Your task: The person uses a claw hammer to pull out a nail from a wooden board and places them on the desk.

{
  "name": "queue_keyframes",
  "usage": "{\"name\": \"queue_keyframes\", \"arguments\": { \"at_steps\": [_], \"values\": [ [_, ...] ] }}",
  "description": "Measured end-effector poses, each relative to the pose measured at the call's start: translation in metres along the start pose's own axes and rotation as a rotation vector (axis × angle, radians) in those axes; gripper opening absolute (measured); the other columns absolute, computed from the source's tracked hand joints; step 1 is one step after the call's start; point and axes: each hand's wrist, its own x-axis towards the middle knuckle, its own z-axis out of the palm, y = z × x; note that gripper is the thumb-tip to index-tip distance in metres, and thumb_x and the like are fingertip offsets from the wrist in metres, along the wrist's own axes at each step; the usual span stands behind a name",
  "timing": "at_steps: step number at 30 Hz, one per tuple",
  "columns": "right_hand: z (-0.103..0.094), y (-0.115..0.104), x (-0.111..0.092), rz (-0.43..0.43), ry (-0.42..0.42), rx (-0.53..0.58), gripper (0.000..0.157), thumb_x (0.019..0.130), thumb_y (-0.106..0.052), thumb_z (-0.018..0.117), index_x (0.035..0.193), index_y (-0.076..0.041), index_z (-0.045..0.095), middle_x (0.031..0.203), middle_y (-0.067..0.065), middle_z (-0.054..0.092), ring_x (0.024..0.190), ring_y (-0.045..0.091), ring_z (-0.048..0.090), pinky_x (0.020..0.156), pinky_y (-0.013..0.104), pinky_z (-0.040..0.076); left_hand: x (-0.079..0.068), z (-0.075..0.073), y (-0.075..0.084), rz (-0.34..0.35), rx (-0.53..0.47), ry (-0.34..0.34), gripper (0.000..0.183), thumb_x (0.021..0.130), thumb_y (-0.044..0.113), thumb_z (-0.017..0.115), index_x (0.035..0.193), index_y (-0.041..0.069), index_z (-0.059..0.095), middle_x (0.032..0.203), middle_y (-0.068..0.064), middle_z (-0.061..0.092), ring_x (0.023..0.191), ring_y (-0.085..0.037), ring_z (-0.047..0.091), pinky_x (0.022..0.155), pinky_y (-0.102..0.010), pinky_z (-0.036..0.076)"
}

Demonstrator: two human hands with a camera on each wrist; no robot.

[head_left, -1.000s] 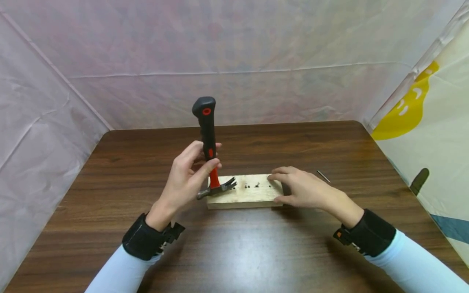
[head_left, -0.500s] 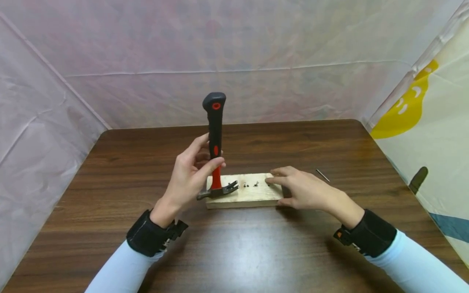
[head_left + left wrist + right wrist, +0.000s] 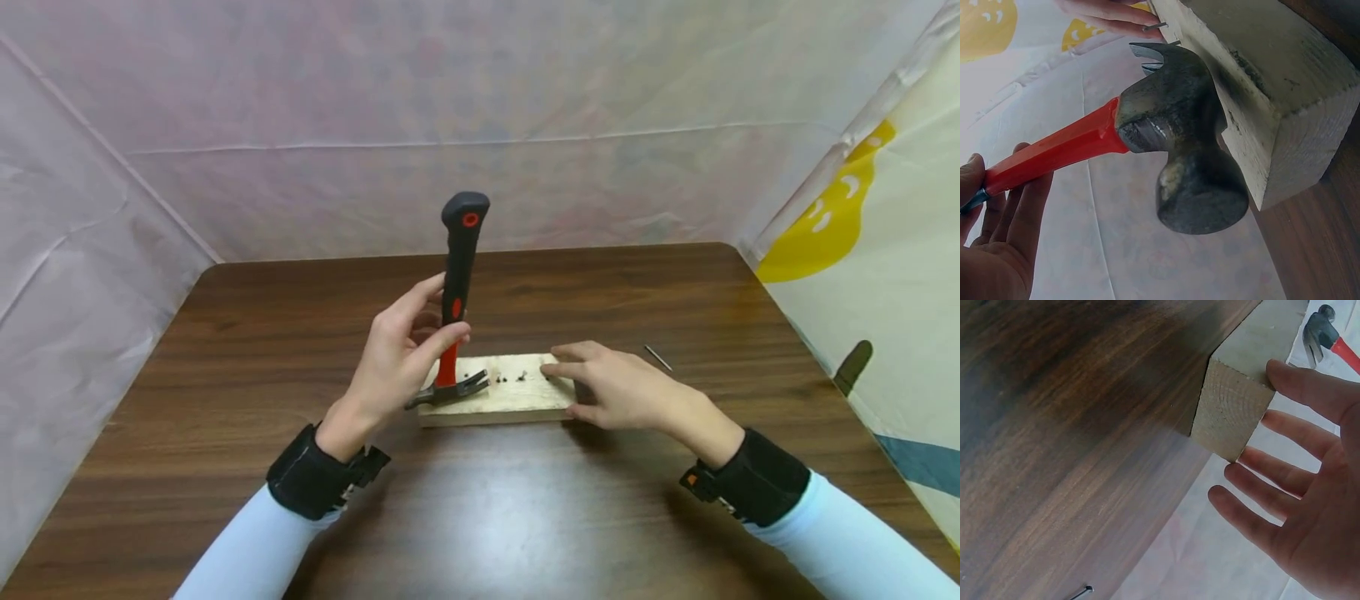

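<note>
My left hand (image 3: 390, 350) holds a claw hammer (image 3: 459, 275) by its black and red handle, between thumb and fingers. The handle stands nearly upright, head down over the left end of a pale wooden block (image 3: 517, 407). In the left wrist view the hammer head (image 3: 1175, 119) has its claw turned towards a nail (image 3: 1155, 27) sticking out of the block. Several small nails or dark holes run in a row along the block's top. My right hand (image 3: 622, 387) steadies the block's right end, thumb at the near side, fingers on the top and far edge.
A loose nail (image 3: 658, 358) lies on the brown wooden table (image 3: 495, 517), right of the block and behind my right hand. Pale fabric walls (image 3: 480, 92) stand behind the table and at both sides.
The hammer's handle has swung to the right and now leans slightly that way, my left hand moving along with it. The head stays over the block's left part. My right hand barely moves.
</note>
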Motion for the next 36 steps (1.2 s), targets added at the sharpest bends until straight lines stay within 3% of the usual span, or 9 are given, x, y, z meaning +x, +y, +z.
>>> {"name": "queue_keyframes", "arguments": {
  "at_steps": [16, 36],
  "values": [
    [-0.002, 0.0, -0.001, 0.011, -0.029, 0.008, 0.057, 0.088, -0.036, 0.075, 0.138, -0.017, 0.058, 0.142, 0.013, 0.046, 0.125, 0.031, 0.05, 0.081, 0.043, 0.054, 0.011, 0.015, -0.002, 0.011, 0.055, -0.061, 0.059, 0.087, -0.001, 0.074, 0.14, 0.009, 0.053, 0.104, -0.002, 0.06, 0.078, -0.012, 0.067, 0.069, -0.025, 0.056],
    [-0.001, 0.003, -0.001, 0.014, -0.01, 0.005, 0.057, 0.085, -0.033, 0.078, 0.136, -0.016, 0.06, 0.14, 0.014, 0.048, 0.123, 0.032, 0.052, 0.083, 0.045, 0.053, 0.022, 0.026, 0.0, 0.056, 0.117, -0.143, 0.061, 0.086, 0.003, 0.076, 0.141, 0.009, 0.052, 0.105, -0.001, 0.06, 0.08, -0.011, 0.064, 0.068, -0.023, 0.054]
  ]
}}
